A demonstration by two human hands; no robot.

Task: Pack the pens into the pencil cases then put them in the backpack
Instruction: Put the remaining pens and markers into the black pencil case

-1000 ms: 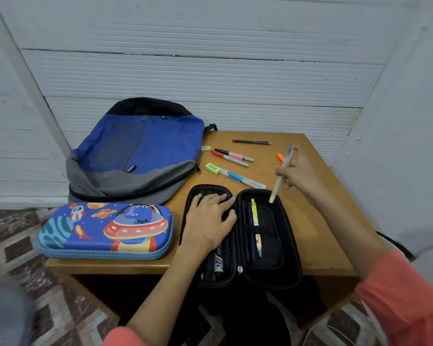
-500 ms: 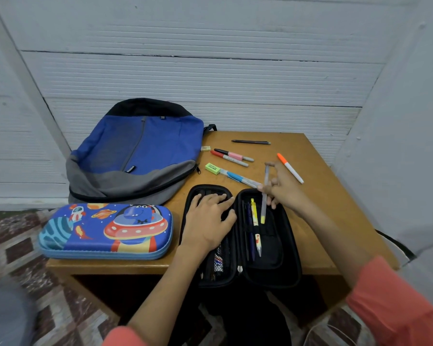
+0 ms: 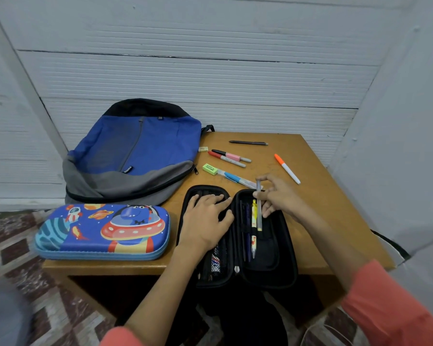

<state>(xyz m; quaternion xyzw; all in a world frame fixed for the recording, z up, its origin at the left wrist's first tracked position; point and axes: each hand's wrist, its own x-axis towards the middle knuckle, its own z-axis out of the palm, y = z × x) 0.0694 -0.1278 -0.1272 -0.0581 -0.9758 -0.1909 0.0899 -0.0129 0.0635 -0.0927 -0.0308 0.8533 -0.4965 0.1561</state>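
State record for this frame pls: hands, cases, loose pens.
left hand: flat on left half of open black pencil case
right hand: pinches grey pen, tip down in case's right half beside yellow pen
blue pencil case: closed, left of black case
backpack: lying behind blue case
loose on table: black pen, pink marker, red marker, blue pen, orange marker, green eraser

Wooden table [image 3: 318, 196] smooth; backpack [image 3: 140, 148] matt cloth.
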